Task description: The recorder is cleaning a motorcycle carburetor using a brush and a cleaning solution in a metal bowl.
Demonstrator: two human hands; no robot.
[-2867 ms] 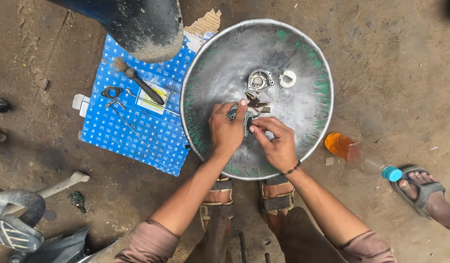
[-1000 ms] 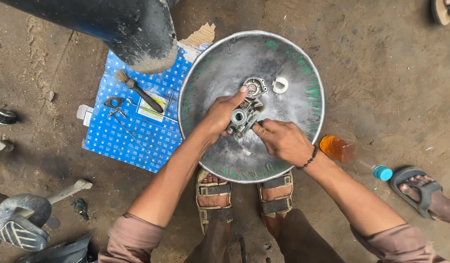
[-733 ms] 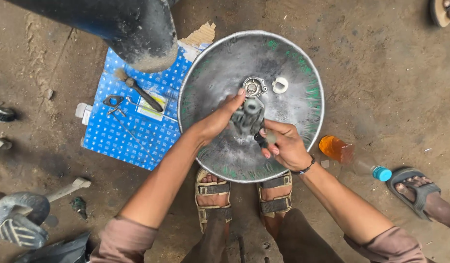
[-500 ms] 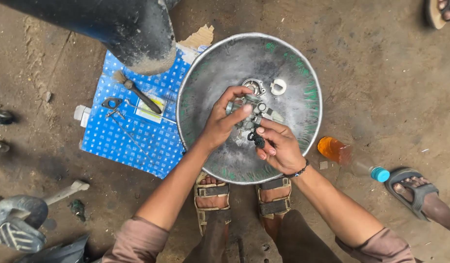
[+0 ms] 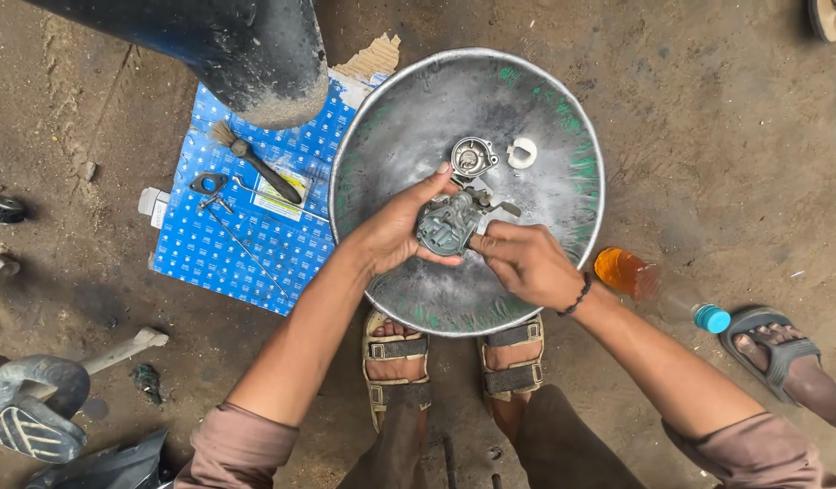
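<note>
Over a wide round metal pan [image 5: 563, 100] on the dirt ground, my left hand [image 5: 391, 231] cups a small grey carburetor body [image 5: 447, 224]. My right hand [image 5: 526, 263] meets it from the right, thumb and fingers pinched against the part's right side. Whether those fingers hold a small piece is hidden. In the pan beyond my hands lie a round metal cover [image 5: 473, 158] and a white ring [image 5: 522, 152].
A blue patterned sheet [image 5: 255, 244] left of the pan carries a brush [image 5: 255, 163], a gasket and thin rods. A dark vehicle part [image 5: 246, 45] overhangs top left. An orange-liquid bottle [image 5: 658, 288] lies right, beside another person's sandalled foot [image 5: 789, 358]. A footrest [image 5: 33, 417] sits bottom left.
Both hands have stayed over the pan's middle, turning and regripping the carburetor body. My right hand moved from below the part up to its right side.
</note>
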